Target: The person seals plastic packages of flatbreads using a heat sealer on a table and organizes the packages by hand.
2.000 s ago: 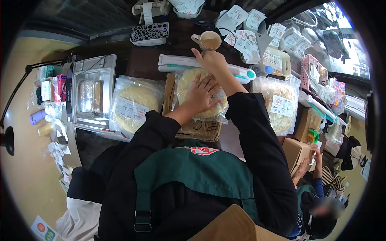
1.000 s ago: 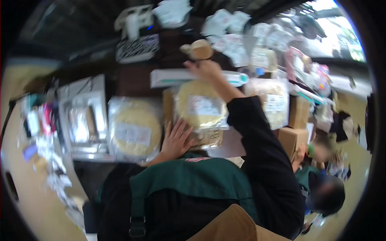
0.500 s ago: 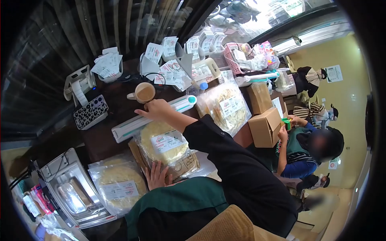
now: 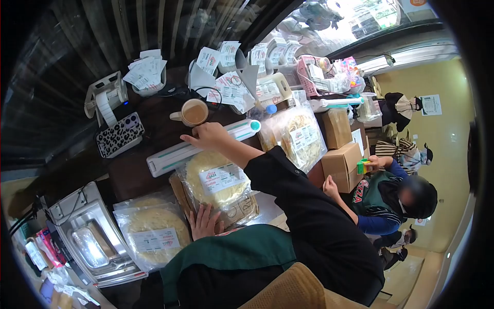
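Observation:
Fingers spread, my left hand (image 4: 205, 223) rests at the lower edge of a labelled bag with a round flat food (image 4: 216, 177), which lies on a cardboard box (image 4: 242, 212). My right hand (image 4: 208, 136) is over a white and teal sealer bar (image 4: 175, 156), beside a cup of brown drink (image 4: 195, 112). Its thumb points out to the left, and what its curled fingers hold, if anything, is hidden. More bagged rounds (image 4: 154, 234) lie to the left, and a bag labelled Beef (image 4: 303, 139) lies to the right.
A co-worker (image 4: 381, 201) at the right holds a green and yellow item by a brown carton (image 4: 342, 165). A steel vacuum machine (image 4: 98, 242) stands at lower left. A leopard-print phone (image 4: 121, 135), a label printer (image 4: 105, 98) and bins of labels (image 4: 146, 74) line the back.
My left hand has come off the top of the bag to its lower edge. The view has turned toward the right, showing more of the co-worker. My right hand has stayed by the cup.

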`<state>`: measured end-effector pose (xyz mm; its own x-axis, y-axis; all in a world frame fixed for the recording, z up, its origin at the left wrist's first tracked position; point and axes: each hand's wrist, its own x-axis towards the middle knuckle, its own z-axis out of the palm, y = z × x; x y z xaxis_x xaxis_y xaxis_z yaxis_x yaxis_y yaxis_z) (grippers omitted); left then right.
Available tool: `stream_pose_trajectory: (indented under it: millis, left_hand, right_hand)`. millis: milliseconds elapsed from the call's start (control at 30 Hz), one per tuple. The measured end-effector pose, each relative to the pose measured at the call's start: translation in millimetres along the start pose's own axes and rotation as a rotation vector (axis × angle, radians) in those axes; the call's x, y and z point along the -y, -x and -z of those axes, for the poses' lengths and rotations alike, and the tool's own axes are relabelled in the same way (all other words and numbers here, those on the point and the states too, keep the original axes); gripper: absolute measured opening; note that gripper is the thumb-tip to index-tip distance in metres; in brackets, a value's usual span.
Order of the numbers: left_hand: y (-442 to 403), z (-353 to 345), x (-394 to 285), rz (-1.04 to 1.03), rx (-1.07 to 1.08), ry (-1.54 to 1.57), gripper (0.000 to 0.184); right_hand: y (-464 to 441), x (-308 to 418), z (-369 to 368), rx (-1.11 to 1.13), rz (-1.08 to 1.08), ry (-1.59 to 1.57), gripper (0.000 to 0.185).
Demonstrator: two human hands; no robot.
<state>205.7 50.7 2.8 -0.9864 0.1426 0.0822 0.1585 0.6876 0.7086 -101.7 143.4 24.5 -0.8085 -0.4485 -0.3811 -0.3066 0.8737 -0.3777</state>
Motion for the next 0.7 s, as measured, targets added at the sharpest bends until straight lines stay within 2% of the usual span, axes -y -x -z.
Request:
stream_pose_trajectory:
  millis: [700]
  left_hand:
    - [3.7,-4.6,1.3,0.038,-0.035,0.023,0.028]
  right_hand:
    - [-3.0,1.0,-5.7,-0.014,-0.02,0.008,0.067]
